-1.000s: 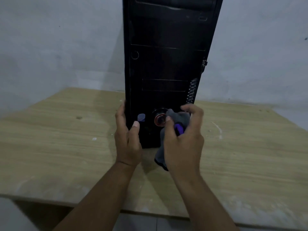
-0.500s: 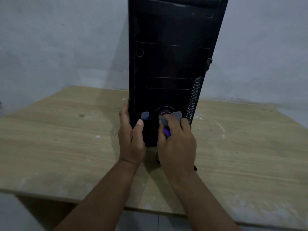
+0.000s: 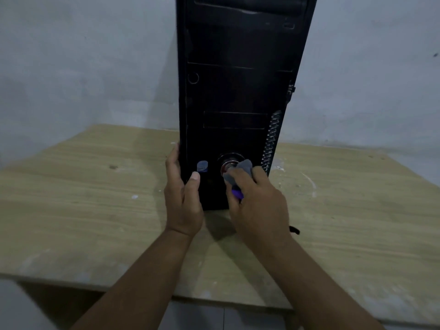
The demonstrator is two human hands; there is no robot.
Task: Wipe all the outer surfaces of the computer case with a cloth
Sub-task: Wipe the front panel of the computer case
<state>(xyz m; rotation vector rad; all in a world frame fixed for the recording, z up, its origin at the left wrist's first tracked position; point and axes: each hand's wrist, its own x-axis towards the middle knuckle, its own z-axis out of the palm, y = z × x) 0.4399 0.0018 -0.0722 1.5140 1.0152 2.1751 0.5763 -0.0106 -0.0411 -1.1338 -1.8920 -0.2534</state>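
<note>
Fingers (image 3: 260,178) of the right hand (image 3: 259,203) are curled close together over a crumpled grey cloth (image 3: 240,171) with a purple patch. They press it against the lower front of the tall black computer case (image 3: 233,91), which stands upright on the pale wooden counter (image 3: 95,198). A second ago the cloth was loosely bunched, with a tail hanging below the hand and the fingers lifted. Now it is tucked under them against the panel, its top edge overlapping the round chrome-ringed button (image 3: 226,163) just above the fingertips.

The left hand (image 3: 183,198) has kept its place (bracing, it seems). Its fingers lie along the case's left side, mostly hidden, with the thumb laid on the front. The wipe of the lower front therefore looks under way, with the upper front, sides and top probably left to do.

Just above the left thumb sits a small blue sticker (image 3: 202,166). Its print is too blurred to read, and no brand name shows.
</note>
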